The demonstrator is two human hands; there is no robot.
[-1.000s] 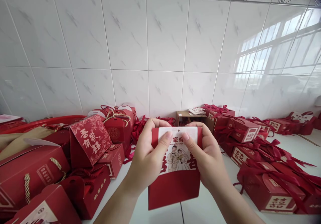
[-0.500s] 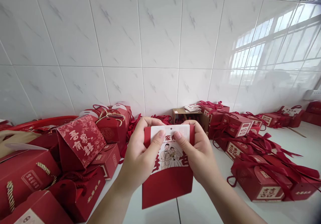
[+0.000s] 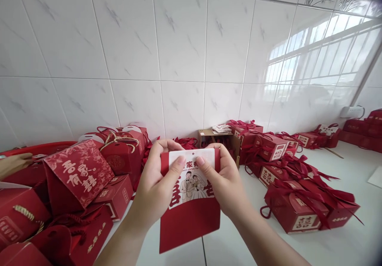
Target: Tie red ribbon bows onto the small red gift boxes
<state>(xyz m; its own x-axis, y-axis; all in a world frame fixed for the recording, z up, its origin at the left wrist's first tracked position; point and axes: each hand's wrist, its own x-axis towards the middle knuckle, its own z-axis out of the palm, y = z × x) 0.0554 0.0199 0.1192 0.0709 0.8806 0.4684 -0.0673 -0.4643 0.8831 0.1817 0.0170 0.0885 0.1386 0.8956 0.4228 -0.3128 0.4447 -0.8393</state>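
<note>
Both thumbs of the person's left grip (image 3: 158,186) and right grip (image 3: 228,186) press on a white card (image 3: 191,190), which lies against a flat red packet (image 3: 191,224). Each grip is clamped on its own side of the pair, with the fingers curled round behind the upper part and the thumb tips near each other just below the card's small hole. Card and packet are held up in front of the person, in the middle of my view, the card covering the packet's upper part. A drawn wedding couple shows on the card between the hands, and the packet hangs below it, its lower edge slanting.

Beneath them is the pale counter (image 3: 316,250), with a dark seam running under the packet. To the left, red gift boxes crowd together: a flowered box (image 3: 79,170) leans at a tilt, and near it stands a box with a gold rope handle (image 3: 13,214). Behind these, at the far left, another person's hand (image 3: 18,164) is near a red tub (image 3: 50,146).

Beyond the hands, a brown carton (image 3: 205,132) stands near the tiled wall (image 3: 179,47), white cards (image 3: 221,128) stacked on top. To the right, ribboned boxes (image 3: 283,212) sit in a cluster, some piled on others.
</note>
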